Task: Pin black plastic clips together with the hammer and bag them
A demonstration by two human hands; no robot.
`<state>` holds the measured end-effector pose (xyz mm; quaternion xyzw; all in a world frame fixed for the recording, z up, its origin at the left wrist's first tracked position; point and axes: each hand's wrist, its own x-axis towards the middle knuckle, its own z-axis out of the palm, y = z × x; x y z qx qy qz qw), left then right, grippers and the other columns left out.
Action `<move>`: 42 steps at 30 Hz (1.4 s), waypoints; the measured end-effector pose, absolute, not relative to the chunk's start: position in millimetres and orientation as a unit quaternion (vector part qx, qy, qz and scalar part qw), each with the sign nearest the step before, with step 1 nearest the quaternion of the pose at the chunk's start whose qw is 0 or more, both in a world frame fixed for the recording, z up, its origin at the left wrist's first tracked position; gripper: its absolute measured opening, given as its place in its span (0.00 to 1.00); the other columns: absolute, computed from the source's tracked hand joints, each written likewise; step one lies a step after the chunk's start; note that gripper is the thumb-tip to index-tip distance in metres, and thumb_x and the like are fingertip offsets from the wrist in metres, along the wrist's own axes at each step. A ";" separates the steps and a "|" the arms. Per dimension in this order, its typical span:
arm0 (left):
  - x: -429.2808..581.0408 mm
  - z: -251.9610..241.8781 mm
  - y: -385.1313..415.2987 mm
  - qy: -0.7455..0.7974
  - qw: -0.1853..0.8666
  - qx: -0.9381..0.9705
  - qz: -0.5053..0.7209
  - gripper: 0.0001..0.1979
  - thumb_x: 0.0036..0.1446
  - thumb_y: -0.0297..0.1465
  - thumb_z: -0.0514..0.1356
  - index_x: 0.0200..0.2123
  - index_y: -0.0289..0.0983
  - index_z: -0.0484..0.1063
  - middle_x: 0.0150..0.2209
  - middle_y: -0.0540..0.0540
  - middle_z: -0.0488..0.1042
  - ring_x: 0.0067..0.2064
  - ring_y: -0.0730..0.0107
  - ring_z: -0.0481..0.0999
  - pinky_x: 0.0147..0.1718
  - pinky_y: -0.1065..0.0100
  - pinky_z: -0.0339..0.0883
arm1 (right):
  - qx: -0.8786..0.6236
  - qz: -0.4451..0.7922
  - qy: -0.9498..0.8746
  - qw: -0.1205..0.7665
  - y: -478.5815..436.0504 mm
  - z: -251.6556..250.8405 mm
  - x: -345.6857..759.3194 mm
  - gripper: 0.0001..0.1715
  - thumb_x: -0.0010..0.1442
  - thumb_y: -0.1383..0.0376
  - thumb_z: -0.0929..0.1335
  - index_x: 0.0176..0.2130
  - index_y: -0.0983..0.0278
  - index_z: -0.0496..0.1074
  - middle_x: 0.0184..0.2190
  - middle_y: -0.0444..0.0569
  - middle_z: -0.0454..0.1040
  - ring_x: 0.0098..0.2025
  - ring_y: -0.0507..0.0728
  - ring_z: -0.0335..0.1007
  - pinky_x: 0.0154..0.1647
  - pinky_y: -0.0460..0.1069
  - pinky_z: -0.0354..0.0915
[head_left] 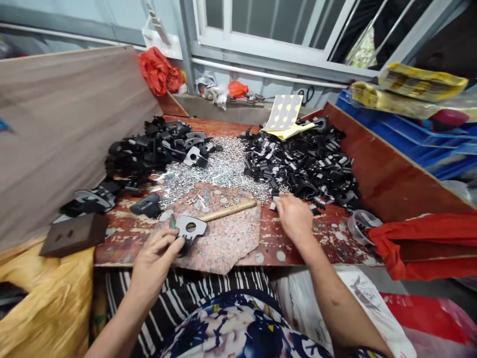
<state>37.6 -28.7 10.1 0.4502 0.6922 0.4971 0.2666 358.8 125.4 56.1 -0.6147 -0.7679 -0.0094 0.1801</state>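
My left hand (pixel 160 251) is closed on a black plastic part with a grey face and a round hole (pixel 197 226), held over the near left of a pinkish stone slab (pixel 238 238). Behind that part, a wooden handle (pixel 231 211) lies across the slab; its far end is hidden. My right hand (pixel 296 219) reaches to the near edge of a heap of small black plastic pieces (pixel 298 166). Its fingertips are pinched at a small black and grey piece (pixel 274 204). Between the heaps, many small shiny metal pins (pixel 219 166) are spread out.
Larger black parts (pixel 149 149) are piled at the back left. A dark brown block (pixel 74 234) sits at the left edge. Sheets with yellow shapes (pixel 285 113) rest on the right heap. A clear plastic tub (pixel 363 226) and red cloth (pixel 421 243) are at the right.
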 end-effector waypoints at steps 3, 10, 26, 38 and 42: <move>41.3 19.6 -27.1 0.696 0.236 0.502 0.457 0.23 0.59 0.50 0.60 0.22 0.39 0.71 0.43 0.43 0.74 0.50 0.54 0.74 0.56 0.58 0.62 | -0.630 -0.040 -0.761 0.154 156.6 39.4 384.7 0.21 0.67 0.53 0.68 0.42 0.68 0.79 0.41 0.64 0.79 0.44 0.67 0.72 0.46 0.59 0.60; 70.4 47.8 -0.8 0.637 0.239 0.522 0.514 0.16 0.61 0.44 0.62 0.30 0.39 0.79 0.44 0.42 0.76 0.49 0.56 0.74 0.53 0.60 0.63 | -0.535 0.082 -0.781 0.312 163.3 9.4 382.6 0.10 0.62 0.57 0.69 0.38 0.62 0.74 0.35 0.50 0.79 0.38 0.60 0.74 0.43 0.54 0.65; 66.4 54.6 18.4 0.570 0.487 0.392 0.533 0.19 0.55 0.45 0.68 0.23 0.37 0.75 0.26 0.52 0.67 0.30 0.71 0.64 0.31 0.71 0.59 | -0.345 0.155 -0.783 0.493 105.3 74.6 307.7 0.07 0.64 0.67 0.70 0.41 0.57 0.79 0.36 0.42 0.83 0.38 0.55 0.79 0.65 0.64 0.62; 116.6 71.3 -18.8 0.471 0.587 0.245 0.611 0.14 0.52 0.42 0.72 0.31 0.36 0.80 0.45 0.47 0.71 0.27 0.80 0.73 0.27 0.74 0.71 | -0.278 0.178 -0.835 0.440 63.1 74.2 257.6 0.14 0.65 0.72 0.65 0.44 0.58 0.78 0.37 0.43 0.82 0.42 0.56 0.77 0.72 0.70 0.45; 113.9 68.8 -20.1 0.458 0.594 0.241 0.616 0.14 0.54 0.41 0.71 0.32 0.36 0.79 0.37 0.49 0.73 0.24 0.79 0.74 0.25 0.75 0.71 | -0.280 0.178 -0.830 0.449 55.0 68.0 255.6 0.18 0.65 0.72 0.64 0.46 0.56 0.78 0.37 0.44 0.82 0.42 0.56 0.78 0.72 0.72 0.45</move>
